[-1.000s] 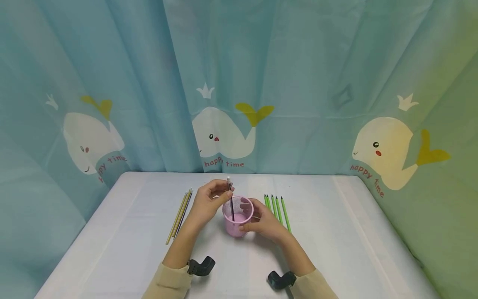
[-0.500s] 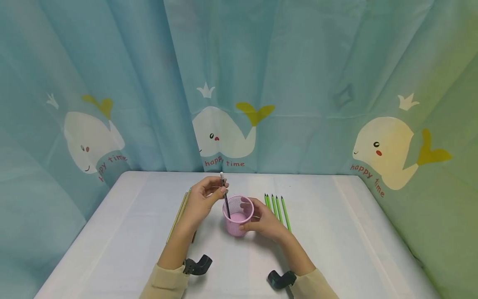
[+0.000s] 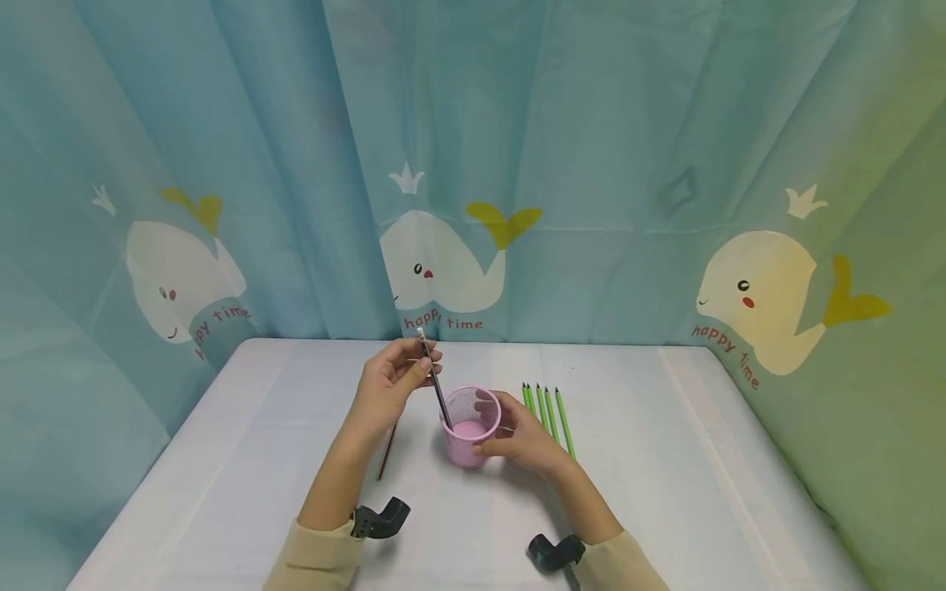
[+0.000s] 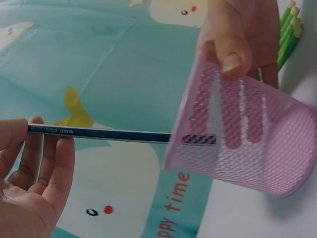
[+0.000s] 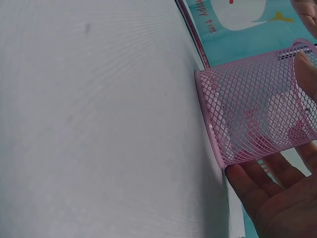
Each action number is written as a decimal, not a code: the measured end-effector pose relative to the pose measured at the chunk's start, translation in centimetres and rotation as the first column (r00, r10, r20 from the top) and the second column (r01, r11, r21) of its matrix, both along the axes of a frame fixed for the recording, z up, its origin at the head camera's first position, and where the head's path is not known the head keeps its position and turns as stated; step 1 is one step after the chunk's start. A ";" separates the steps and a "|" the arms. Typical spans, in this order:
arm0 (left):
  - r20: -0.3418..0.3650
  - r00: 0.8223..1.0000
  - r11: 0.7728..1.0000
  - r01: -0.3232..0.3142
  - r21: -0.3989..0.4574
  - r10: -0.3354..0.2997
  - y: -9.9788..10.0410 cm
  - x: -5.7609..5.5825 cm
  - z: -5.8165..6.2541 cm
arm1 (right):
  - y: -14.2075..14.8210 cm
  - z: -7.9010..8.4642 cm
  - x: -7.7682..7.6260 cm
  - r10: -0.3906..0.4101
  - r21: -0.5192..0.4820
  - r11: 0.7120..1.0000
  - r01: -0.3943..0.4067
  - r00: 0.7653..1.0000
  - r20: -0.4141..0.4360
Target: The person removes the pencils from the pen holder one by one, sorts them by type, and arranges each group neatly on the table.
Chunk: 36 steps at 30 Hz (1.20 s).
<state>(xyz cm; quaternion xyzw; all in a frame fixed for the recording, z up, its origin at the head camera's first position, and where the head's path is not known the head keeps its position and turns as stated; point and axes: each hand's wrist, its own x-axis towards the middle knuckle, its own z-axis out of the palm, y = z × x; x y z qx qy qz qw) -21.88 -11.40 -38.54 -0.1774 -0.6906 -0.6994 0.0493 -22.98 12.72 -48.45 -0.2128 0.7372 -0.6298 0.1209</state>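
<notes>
My left hand (image 3: 386,384) pinches a dark pencil (image 3: 436,384) near its white-tipped top. That pencil leans left, its lower end inside the mouth of a pink mesh pen cup (image 3: 464,451). In the left wrist view, printing shows along the pencil (image 4: 119,135), and its end shows through the mesh of the cup (image 4: 292,148). The cup stands upright on the table. My right hand (image 3: 523,439) holds it from the right, thumb on the near side and fingers around the far side. No other pencil shows in the cup.
Several green pencils (image 3: 550,410) lie side by side on the white table (image 3: 650,460), right of the right hand. A dark reddish pencil (image 3: 386,453) lies beside the left forearm, partly hidden by it. A blue-green curtain (image 3: 606,164) with whales hangs behind the table.
My left hand has moved left and slightly up, tilting the pencil further left with its end near the cup's left rim. The forearm now covers the yellow pencils. The right hand and cup stay still.
</notes>
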 end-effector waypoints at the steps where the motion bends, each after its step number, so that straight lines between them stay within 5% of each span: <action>1: -0.006 1.000 1.000 0.002 0.002 -0.002 -0.1 0.1 0.2 | 0.0 0.0 0.0 0.000 -0.001 1.000 0.000 1.000 0.002; 24: -0.077 0.994 0.994 -0.073 0.076 0.079 -3.3 1.0 2.4 | 0.0 -0.1 -0.2 -0.003 -0.019 1.000 0.004 1.000 0.028; 36: 0.009 0.988 0.987 -0.157 -0.027 0.157 -5.7 0.2 0.0 | 0.0 -0.1 -0.2 0.006 -0.010 1.000 -0.006 1.000 0.022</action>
